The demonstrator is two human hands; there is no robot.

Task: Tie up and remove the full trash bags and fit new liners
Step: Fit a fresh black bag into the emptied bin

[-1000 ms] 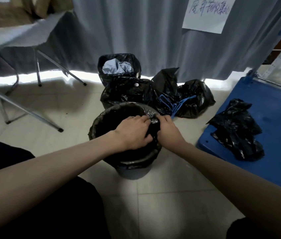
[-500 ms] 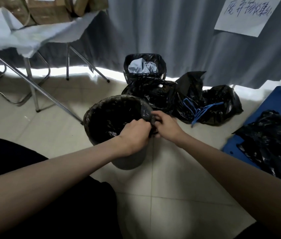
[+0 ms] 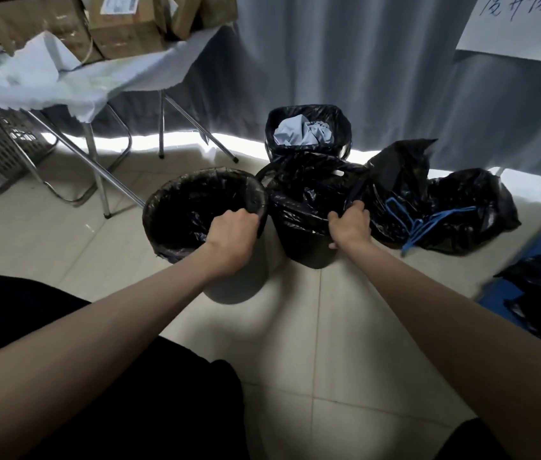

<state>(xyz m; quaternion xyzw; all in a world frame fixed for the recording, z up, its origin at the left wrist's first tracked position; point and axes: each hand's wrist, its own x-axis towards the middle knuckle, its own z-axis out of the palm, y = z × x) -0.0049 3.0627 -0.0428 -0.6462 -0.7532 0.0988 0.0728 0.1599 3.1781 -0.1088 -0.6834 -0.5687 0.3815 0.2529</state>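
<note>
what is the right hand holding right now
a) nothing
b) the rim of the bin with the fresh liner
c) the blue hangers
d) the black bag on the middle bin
d: the right hand pinches the black bag on the middle bin, while the left hand holds the rim of the lined bin.

The room was dim, lit mainly by daylight spilling under the grey curtain in a blown-out white strip across the floor tiles. Soft shadows fell toward the camera, black plastic lost detail, and wide-angle distortion bent the frame's edges.
</note>
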